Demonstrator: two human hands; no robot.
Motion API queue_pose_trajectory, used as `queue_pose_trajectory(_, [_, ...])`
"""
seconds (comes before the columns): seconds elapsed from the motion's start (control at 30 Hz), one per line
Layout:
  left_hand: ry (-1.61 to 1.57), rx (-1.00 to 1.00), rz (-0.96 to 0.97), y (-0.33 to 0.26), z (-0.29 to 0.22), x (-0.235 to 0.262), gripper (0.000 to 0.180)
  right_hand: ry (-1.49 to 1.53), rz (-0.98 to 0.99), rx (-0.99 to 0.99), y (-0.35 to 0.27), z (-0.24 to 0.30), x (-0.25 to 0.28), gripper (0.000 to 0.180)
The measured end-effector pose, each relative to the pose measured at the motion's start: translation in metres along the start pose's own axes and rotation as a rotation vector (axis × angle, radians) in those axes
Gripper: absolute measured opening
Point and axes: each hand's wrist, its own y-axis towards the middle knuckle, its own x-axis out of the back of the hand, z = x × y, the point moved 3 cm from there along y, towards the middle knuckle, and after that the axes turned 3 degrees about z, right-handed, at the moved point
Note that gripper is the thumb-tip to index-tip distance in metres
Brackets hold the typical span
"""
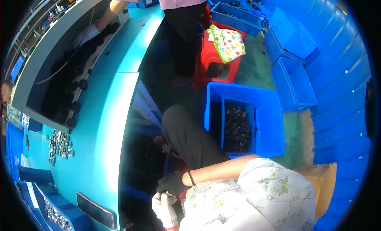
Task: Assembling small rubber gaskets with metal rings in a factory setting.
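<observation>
My left hand (164, 212), in a white glove with a red cuff, is at the lower middle in front of my body. My right hand (173, 183), in a dark grey glove with a dark band at the wrist, lies right against it. The fingers of both hands are curled together and touch at the white glove's fingertips. Whatever is between them, if anything, is hidden or too small to make out. The hands are beside the edge of the turquoise workbench (101, 123), above my lap.
Small metal rings (60, 145) and a phone (95, 210) lie on the bench. Dark rings line a grey-framed machine (24, 88), where another person's gloved hand (86, 35) reaches in. A blue bin (274, 123) holds dark rings; beyond it stands a red stool (204, 64) with a patterned cloth (227, 43).
</observation>
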Motion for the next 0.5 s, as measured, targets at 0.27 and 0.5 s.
queue_pose_trajectory(0.27, [0.100,-0.036,-0.150,-0.005,0.009,0.014,0.025,-0.167,0.148,-0.105,0.008,0.006,-0.026,0.041])
queue_pose_trajectory(0.5, [-0.235,0.201,-0.011,0.004,0.044,0.019,0.029,-0.107,0.185,-0.135,-0.003,-0.010,-0.040,0.035])
